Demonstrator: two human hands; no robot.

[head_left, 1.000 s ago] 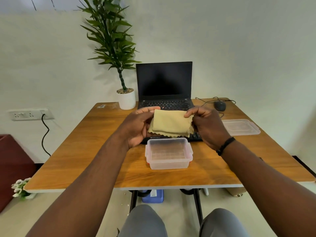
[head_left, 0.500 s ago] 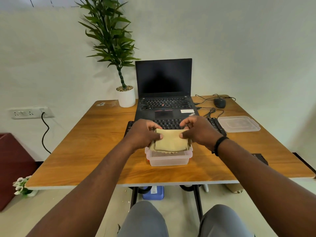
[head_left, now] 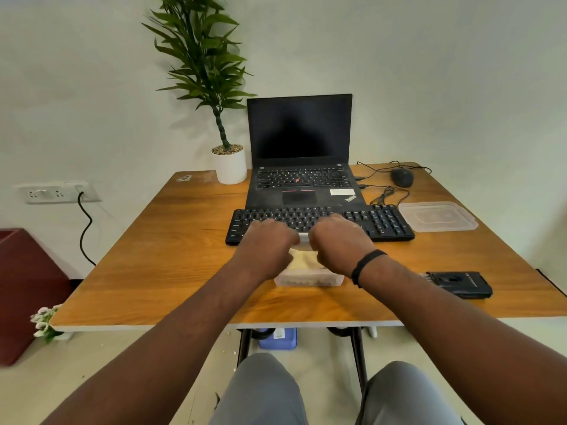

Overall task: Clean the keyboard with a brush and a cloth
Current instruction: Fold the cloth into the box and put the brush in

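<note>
A yellow cloth (head_left: 302,260) lies folded inside a clear plastic box (head_left: 306,280) near the front of the wooden table (head_left: 171,256). My left hand (head_left: 268,243) and my right hand (head_left: 339,240) hover side by side over the far half of the box, backs up and blurred. Their fingers point down and away and are hidden, so I cannot tell whether they hold the cloth. Just behind the box lies the black keyboard (head_left: 383,222). A flat black brush-like tool (head_left: 457,283) lies at the right.
An open laptop (head_left: 299,133) stands behind the keyboard. The box's clear lid (head_left: 437,216) lies to the right of the keyboard. At the back are a mouse (head_left: 402,177) with loose cables and a white plant pot (head_left: 229,165).
Both hands brought the cloth down from in front of the laptop into the box. They have since slid to the far side of the box, and the cloth lies lower inside it.
</note>
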